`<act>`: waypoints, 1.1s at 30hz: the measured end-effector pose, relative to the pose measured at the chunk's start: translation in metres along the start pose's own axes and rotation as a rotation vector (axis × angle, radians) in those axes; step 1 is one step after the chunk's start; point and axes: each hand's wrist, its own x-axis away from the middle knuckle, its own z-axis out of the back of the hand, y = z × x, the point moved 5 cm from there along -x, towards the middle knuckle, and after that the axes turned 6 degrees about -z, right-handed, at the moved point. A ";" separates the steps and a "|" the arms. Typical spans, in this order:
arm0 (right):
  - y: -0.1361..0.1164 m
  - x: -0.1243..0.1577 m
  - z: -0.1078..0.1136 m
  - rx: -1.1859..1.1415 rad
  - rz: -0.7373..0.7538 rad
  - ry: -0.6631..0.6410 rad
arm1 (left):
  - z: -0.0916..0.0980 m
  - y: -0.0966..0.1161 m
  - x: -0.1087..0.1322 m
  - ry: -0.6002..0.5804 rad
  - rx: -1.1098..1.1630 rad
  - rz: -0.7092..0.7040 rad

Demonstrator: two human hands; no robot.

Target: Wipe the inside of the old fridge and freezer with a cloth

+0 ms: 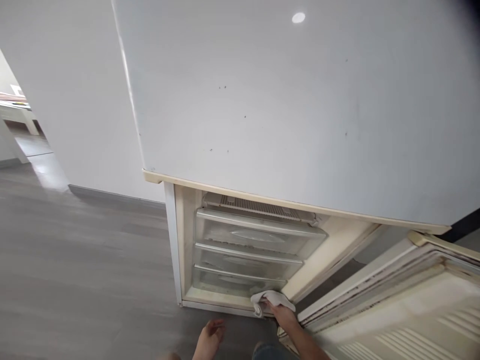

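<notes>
My right hand [283, 315] is closed on a white cloth [275, 298] at the lower right corner of an open freezer [174, 240]. The cloth lies bunched against the bottom edge of the opening. Fingers curled and apparently holding nothing, my left hand [210, 337] hangs in front of the freezer above the floor. Behind the hands are clear drawers [258, 235], stacked one above another under a ribbed white shelf [262, 207].
The freezer door [405, 300] stands swung out at the right, with dark grime along its seal. A wide, pale freezer top [285, 110] with small dark specks fills the upper view. Grey flooring [86, 270] and a white wall [86, 90] lie to the left.
</notes>
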 end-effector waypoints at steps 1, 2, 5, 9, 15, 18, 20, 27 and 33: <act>-0.002 0.002 0.000 0.040 0.026 -0.061 | -0.003 0.000 0.001 -0.007 -0.002 0.003; -0.009 0.004 -0.001 0.076 0.061 -0.117 | -0.005 0.001 0.001 -0.018 -0.004 0.004; -0.054 0.000 0.004 0.125 0.195 -0.186 | -0.012 0.005 0.005 -0.032 -0.016 0.005; -0.131 -0.018 0.017 0.082 0.358 -0.125 | -0.016 0.008 0.005 -0.017 -0.030 -0.009; -0.145 -0.033 0.022 -0.001 0.466 0.018 | -0.012 0.003 0.000 0.025 -0.047 -0.002; -0.109 -0.029 0.015 -0.067 0.441 0.047 | -0.007 0.003 -0.001 0.031 -0.051 -0.001; -0.087 -0.021 0.009 -0.093 0.399 0.046 | -0.005 0.003 0.000 0.026 -0.051 -0.003; -0.031 0.018 -0.008 0.056 0.109 0.138 | -0.007 -0.005 -0.002 0.039 -0.061 0.006; -0.028 0.020 0.006 0.042 -0.100 0.280 | -0.015 0.001 0.001 -0.028 -0.075 -0.020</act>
